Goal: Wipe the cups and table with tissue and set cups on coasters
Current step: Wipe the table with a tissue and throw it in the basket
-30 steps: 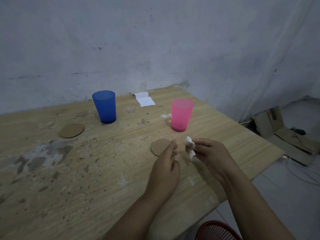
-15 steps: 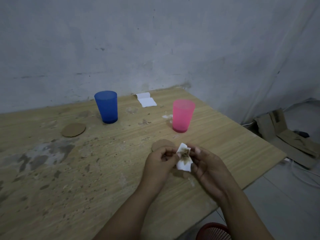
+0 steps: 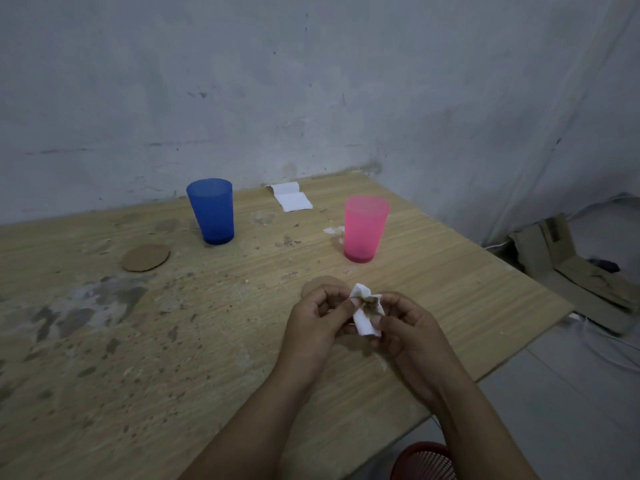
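Over stained table [image 3: 173, 358] — both hands' fingers [image 3: 341, 308] pinch soiled tissue [image 3: 366, 311] between them.

Both forearms are bare to the frame's lower edge, no sleeves showing, and the left hand [image 3: 317, 322] and right hand [image 3: 407, 327] wear nothing.

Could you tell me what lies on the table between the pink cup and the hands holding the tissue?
In the head view, a round brown coaster, partly hidden behind the left hand.
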A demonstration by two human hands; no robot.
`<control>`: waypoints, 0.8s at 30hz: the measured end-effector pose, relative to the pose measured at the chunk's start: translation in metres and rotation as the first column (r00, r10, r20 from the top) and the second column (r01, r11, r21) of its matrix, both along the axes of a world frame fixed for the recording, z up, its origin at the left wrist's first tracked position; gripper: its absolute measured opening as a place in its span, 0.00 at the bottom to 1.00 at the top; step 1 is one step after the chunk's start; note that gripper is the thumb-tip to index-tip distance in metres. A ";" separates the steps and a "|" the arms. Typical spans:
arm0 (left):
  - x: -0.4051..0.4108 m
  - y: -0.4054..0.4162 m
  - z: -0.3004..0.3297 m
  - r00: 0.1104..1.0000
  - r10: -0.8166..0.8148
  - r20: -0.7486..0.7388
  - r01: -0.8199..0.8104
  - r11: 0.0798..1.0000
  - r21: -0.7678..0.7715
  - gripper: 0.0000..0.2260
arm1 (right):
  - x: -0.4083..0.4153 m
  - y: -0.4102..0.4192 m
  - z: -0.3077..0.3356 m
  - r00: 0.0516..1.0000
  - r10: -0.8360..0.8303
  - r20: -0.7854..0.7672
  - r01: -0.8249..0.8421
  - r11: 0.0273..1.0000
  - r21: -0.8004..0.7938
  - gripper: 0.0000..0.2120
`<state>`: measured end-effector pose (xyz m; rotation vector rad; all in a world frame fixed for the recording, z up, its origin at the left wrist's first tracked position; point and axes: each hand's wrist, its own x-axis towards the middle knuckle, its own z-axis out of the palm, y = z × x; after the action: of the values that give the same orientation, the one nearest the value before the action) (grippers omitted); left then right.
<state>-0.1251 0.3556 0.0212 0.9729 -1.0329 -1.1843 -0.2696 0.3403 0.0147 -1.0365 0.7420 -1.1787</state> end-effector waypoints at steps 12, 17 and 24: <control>0.006 0.000 0.002 0.981 -0.034 0.191 0.043 0.998 -0.043 0.09 | 0.000 0.002 -0.002 0.990 -0.130 -0.048 0.128 0.991 -0.045 0.09; 0.004 0.000 0.005 0.989 -0.010 0.145 0.012 1.000 -0.018 0.09 | 0.002 0.005 -0.001 0.985 -0.160 -0.057 0.157 0.986 -0.052 0.16; -0.003 0.005 0.000 0.895 0.126 0.427 -0.037 0.977 -0.211 0.13 | 0.004 0.008 0.004 0.933 -0.323 -0.160 0.314 0.946 -0.079 0.12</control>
<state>-0.1285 0.3607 0.0208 1.1400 -1.4230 -0.7851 -0.2660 0.3485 0.0185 -1.0976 1.0498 -1.4037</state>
